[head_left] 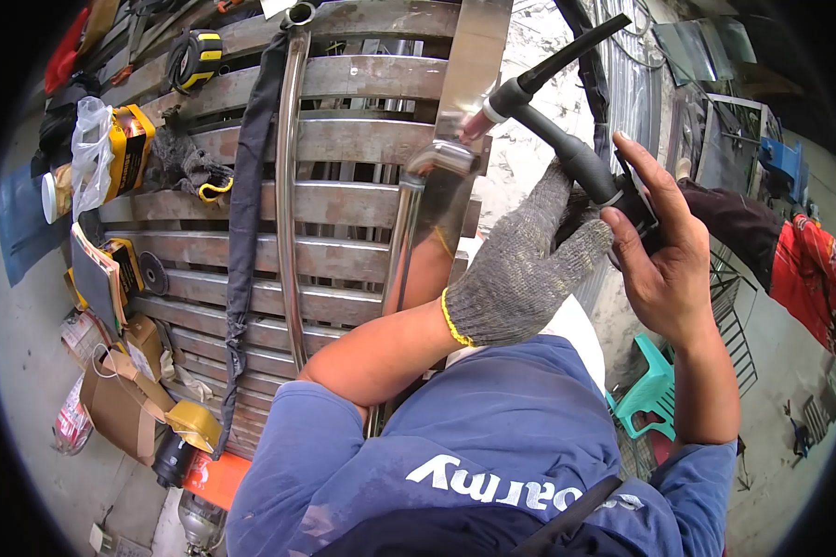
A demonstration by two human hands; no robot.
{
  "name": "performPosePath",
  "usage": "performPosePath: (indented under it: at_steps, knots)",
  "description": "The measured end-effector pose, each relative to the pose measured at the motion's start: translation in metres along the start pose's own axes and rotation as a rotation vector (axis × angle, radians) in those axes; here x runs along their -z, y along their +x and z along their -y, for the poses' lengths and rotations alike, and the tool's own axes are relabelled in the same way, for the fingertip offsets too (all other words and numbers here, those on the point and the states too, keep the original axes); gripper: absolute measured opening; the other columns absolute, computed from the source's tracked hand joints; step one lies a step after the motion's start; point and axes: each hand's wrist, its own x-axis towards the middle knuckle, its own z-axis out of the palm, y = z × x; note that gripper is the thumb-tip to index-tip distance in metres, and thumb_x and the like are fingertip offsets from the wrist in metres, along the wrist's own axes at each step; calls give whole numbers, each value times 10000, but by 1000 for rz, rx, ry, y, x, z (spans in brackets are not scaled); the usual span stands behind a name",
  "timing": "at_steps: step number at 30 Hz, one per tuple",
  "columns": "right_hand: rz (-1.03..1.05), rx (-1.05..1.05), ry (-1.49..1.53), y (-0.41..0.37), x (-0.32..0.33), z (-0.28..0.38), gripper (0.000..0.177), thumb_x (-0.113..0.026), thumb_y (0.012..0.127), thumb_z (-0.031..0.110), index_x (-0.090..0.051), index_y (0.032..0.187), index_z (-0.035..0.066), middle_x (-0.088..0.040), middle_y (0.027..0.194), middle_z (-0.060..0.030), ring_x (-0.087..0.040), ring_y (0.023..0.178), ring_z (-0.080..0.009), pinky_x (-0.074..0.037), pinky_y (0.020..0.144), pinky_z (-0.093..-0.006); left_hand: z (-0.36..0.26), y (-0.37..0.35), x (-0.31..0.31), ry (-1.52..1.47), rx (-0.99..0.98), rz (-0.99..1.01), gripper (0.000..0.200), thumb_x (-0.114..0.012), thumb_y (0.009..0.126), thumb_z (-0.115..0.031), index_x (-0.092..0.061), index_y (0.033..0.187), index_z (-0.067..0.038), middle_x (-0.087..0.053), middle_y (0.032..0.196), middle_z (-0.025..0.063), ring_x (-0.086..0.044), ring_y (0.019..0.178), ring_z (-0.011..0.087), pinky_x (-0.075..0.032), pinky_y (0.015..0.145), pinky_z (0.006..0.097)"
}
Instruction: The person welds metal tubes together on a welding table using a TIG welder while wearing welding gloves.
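A TIG welding torch point(567, 148) with a black handle, a long black back cap and a pinkish nozzle crosses the upper middle of the view. My left hand point(520, 269), in a grey knit glove with a yellow cuff, is closed around the lower handle. My bare right hand point(669, 260) holds the handle's lower end by a black part, its thumb and index finger on either side; the other fingers are mostly hidden. The nozzle points down-left, close to the bend of a shiny metal tube point(441, 158). Whether it touches cannot be seen.
A slatted metal bench point(372, 130) bears a long tube point(293, 186), a dark fabric-covered hose point(251, 195), a tape measure point(198, 60) and another glove point(190, 162). Boxes and a yellow container point(193, 425) stand left. A green plastic chair point(648, 390) and a person in red point(808, 278) are right.
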Motion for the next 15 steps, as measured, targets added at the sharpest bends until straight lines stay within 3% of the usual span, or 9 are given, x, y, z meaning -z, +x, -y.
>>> performPosePath:
  at_steps: [4,7,8,11,12,13,14,15]
  knots:
    - [-19,12,5,-5,-2,-3,599,-708,1085,31,-514,1651,-1,-635,1602,-160,-604,1480,-263,-449,1246,-411,34,8,5,233,-137,-7,644,-740,1071,-124,-475,1642,15,-781,1231,160,-773,1078,224,-596,922,352]
    - [-75,-31,28,-11,-1,-7,593,-715,1100,75,-509,1651,-2,-612,1622,-168,-575,1509,-280,-439,1259,-426,40,-4,5,387,-217,49,594,-752,1048,-114,-552,1595,3,-795,1157,151,-791,976,253,-606,856,376]
    - [-127,33,15,-11,-3,-10,607,-728,1102,94,-502,1659,5,-628,1590,-155,-642,1410,-248,-490,1195,-385,38,-10,3,473,-297,41,577,-753,1044,-115,-574,1581,-4,-796,1133,142,-788,937,259,-605,830,387]
    - [-126,-213,63,-16,4,0,620,-735,1097,83,-497,1666,12,-631,1558,-115,-693,1199,-175,-542,1055,-321,18,-25,2,722,-390,39,509,-747,1037,-158,-654,1519,-24,-790,1025,133,-766,825,316,-585,741,433]
    - [-227,-81,-11,-10,-1,-2,651,-788,1040,37,-514,1629,-7,-748,1050,-77,-664,866,-89,-552,804,-255,14,-27,4,790,-432,64,501,-744,1036,-170,-661,1507,-22,-788,1018,141,-764,828,329,-583,734,439]
    - [-220,-143,33,-9,0,-1,650,-812,1021,47,-535,1606,-11,-738,1033,-70,-663,851,-88,-550,783,-257,10,-28,6,857,-477,88,494,-741,1035,-183,-669,1495,-19,-786,1010,149,-761,831,341,-581,728,444]
    - [-211,-205,77,-7,2,0,649,-836,1001,58,-556,1583,-16,-728,1017,-63,-662,837,-86,-548,762,-260,6,-35,8,846,-284,95,386,-732,1034,-197,-723,1379,-22,-781,1005,158,-756,827,355,-576,719,455]
    - [-198,-268,121,-6,2,0,649,-859,982,68,-577,1560,-20,-719,1000,-56,-661,822,-85,-547,740,-262,8,-41,12,917,-348,57,354,-738,1029,-197,-731,1339,-27,-778,1000,154,-751,815,352,-573,712,455]
